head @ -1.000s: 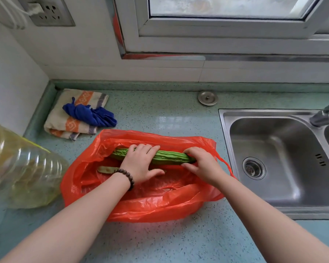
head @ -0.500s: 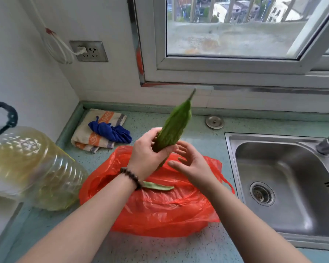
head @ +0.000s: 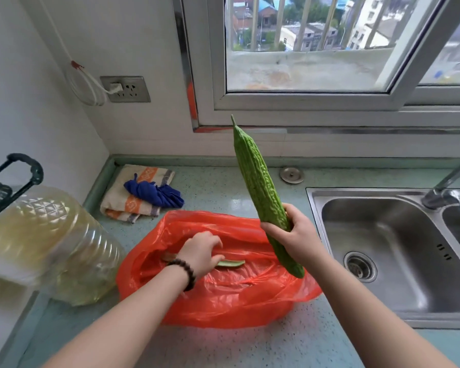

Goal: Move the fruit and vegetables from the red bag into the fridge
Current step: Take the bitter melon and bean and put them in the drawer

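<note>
The crumpled red plastic bag (head: 223, 288) lies open on the countertop. Your right hand (head: 295, 232) grips the long bumpy green bitter gourd (head: 260, 187), upright above it. Your left hand (head: 199, 251) reaches inside, fingers curled onto a flat green pod (head: 230, 263).

Both forearms are bare from the bottom edge of the picture up to the hands, with no sleeve showing on either one. The left hand (head: 201, 251) has a bracelet (head: 185, 272) round its wrist, a single string of small, round, dark brown beads that sit close together and circle the wrist snugly. The right hand (head: 295, 235) and its wrist carry nothing: no ring, watch or band shows there, and no glove covers either hand.
</note>
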Demonstrator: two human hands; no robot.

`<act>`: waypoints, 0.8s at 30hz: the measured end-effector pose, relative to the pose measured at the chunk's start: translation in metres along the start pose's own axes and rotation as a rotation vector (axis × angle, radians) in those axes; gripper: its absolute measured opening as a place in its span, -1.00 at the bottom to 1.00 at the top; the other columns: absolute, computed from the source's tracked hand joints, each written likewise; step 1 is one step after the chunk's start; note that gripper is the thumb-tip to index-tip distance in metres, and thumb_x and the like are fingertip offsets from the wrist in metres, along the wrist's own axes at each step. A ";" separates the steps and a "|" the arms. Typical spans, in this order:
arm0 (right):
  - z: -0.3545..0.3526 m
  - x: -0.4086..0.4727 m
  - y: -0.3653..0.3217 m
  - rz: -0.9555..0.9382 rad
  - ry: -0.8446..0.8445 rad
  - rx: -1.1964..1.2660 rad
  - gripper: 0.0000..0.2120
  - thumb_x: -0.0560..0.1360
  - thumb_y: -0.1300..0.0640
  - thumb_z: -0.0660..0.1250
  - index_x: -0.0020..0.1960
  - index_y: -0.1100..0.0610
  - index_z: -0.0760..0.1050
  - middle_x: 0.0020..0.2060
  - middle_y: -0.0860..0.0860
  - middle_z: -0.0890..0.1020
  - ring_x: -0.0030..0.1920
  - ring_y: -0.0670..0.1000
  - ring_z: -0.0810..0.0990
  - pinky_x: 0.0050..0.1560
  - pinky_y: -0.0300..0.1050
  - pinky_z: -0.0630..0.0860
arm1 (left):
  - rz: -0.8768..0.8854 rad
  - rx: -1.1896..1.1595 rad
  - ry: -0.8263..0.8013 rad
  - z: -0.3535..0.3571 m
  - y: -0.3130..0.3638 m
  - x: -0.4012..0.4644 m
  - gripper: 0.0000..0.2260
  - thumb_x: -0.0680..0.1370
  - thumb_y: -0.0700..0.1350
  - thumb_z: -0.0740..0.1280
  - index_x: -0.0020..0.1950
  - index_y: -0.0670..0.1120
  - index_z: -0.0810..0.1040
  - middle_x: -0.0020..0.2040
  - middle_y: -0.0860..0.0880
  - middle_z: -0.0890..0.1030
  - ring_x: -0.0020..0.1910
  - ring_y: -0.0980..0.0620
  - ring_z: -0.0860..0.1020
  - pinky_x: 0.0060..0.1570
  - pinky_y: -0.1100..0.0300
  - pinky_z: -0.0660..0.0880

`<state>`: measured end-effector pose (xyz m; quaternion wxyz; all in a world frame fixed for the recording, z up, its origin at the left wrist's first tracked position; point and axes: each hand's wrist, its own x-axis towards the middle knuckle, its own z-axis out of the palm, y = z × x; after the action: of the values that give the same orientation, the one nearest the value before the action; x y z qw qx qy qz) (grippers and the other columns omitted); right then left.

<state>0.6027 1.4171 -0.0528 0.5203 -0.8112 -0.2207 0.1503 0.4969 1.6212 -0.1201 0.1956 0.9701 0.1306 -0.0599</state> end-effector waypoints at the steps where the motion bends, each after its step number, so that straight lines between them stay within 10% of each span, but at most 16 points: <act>1: -0.002 -0.005 0.004 0.019 0.003 -0.012 -0.71 0.37 0.01 0.47 0.05 -0.06 0.49 -0.20 -0.11 0.61 -0.19 -0.13 0.57 -0.17 -0.21 0.48 | -0.022 0.116 -0.062 0.011 -0.006 0.000 -0.75 0.50 0.04 0.33 0.14 0.01 0.51 0.14 0.01 0.50 0.19 -0.01 0.44 0.20 0.08 0.37; 9: -0.002 -0.046 0.025 0.130 0.036 -0.063 -0.72 0.38 0.02 0.47 0.04 -0.07 0.48 -0.22 -0.07 0.62 -0.27 -0.16 0.57 -0.30 -0.34 0.45 | -0.013 0.308 -0.104 0.040 -0.026 0.000 -0.77 0.52 -0.05 0.30 0.14 -0.04 0.41 0.14 -0.03 0.44 0.18 -0.08 0.39 0.14 0.05 0.34; 24: -0.011 -0.106 0.004 0.210 0.398 0.057 -0.76 0.39 0.05 0.46 0.02 -0.05 0.51 -0.23 -0.03 0.63 -0.25 -0.10 0.60 -0.28 -0.25 0.49 | 0.298 -0.280 0.359 -0.034 0.053 -0.010 -0.82 0.50 -0.05 0.35 0.04 -0.07 0.47 -0.07 0.03 0.50 -0.13 0.08 0.46 -0.16 0.21 0.45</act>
<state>0.5181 1.3522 -0.0506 0.5577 -0.8284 -0.0237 0.0466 0.5037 1.5852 -0.0683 0.3083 0.9372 0.0261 0.1612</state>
